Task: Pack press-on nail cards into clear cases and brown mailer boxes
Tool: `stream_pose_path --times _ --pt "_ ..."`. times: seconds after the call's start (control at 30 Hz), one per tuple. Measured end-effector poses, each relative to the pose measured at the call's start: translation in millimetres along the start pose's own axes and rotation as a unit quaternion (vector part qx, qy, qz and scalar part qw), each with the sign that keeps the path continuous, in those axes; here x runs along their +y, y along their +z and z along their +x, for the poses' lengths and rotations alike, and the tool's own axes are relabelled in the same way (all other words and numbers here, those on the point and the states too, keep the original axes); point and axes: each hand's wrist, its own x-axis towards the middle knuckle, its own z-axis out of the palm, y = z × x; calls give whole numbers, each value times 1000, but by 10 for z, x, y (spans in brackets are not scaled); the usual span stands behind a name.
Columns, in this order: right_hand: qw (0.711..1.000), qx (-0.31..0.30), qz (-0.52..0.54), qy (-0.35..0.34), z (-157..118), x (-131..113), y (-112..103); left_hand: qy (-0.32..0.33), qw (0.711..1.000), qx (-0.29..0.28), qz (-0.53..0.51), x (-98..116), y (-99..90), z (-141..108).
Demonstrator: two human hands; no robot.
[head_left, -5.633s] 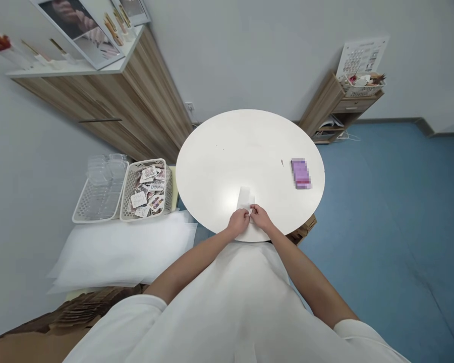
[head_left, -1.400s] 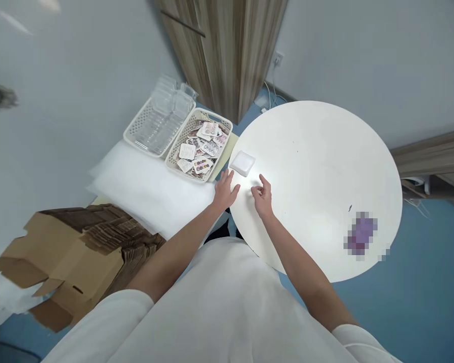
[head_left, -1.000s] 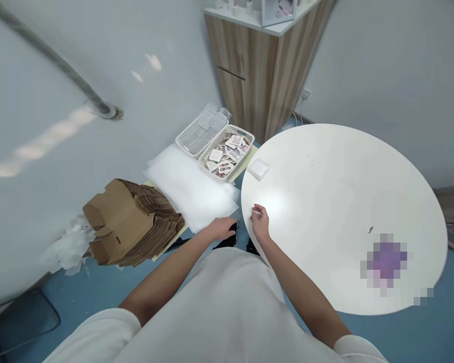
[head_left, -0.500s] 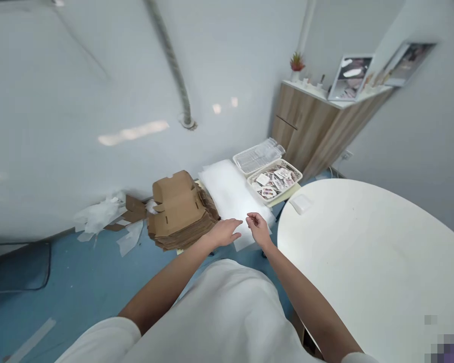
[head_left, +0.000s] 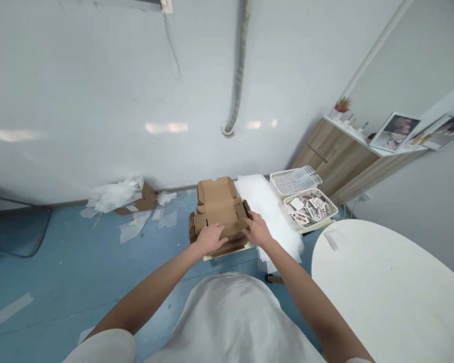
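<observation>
A stack of flat brown cardboard boxes (head_left: 219, 209) lies in front of me, its top box spread out with slits and flaps showing. My left hand (head_left: 212, 238) is at the near edge of the top box, thumb and fingers curled at the cardboard. At the right side of that same box, my right hand (head_left: 258, 230) has its fingers over the flap and its thumb lower down. Parts of the fingertips are hard to make out against the cardboard. Beside the stack, to the right, lies a pile of white foam sheets (head_left: 267, 201).
Behind the sheets are a white basket (head_left: 285, 207) of printed cards and a white tray (head_left: 273, 180) with clear plastic packs. A round white table (head_left: 386, 282) stands at right. Torn white wrapping (head_left: 115, 194) and an open carton (head_left: 148, 196) lie by the wall.
Both hands have moved left from above the white sheets onto the top cardboard box. My view has turned left, so the stack now sits nearer the middle.
</observation>
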Motion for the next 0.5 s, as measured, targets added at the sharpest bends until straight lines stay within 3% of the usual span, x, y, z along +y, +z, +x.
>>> stream_pose_path --times 0.23,0.37,0.5 --pt "995 -11 -60 84 148 -186 28 -19 1000 4 -17 -20 88 82" --pt "992 20 47 119 166 -187 -52 -24 999 21 -34 -59 123 94" --pt "968 62 195 147 156 -116 -124 5 997 51 -59 -100 120 89"
